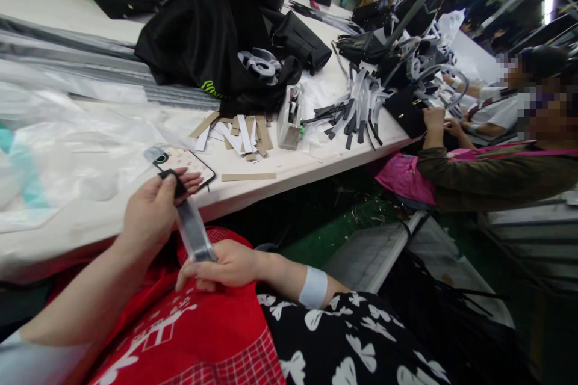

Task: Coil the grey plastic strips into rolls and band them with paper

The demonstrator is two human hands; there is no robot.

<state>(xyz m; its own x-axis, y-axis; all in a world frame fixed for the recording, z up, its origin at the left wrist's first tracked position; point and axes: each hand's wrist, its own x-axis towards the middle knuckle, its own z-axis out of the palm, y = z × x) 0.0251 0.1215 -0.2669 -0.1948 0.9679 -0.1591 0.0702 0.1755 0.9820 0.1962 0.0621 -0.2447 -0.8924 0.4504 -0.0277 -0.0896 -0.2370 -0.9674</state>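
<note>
Between my two hands stretches a black strap (195, 228) with clear plastic film wrapped around its middle. My left hand (156, 201) pinches its bare black upper end between thumb and fingers. Lower down, my right hand (223, 267) is closed round the film-covered part, over the red apron. Just behind my left hand lies a phone (192, 162) in a patterned case on the white table. A flat tan strip (248, 177) rests near the table's front edge, to the right of the phone.
Tan and white strips (246, 135) lie in a pile beside a small clear box (290, 117). Further right are several film-wrapped straps (359, 102). Black bags (194, 30) cover the back of the table (316, 162). A co-worker's sleeve (478, 183) is at the right.
</note>
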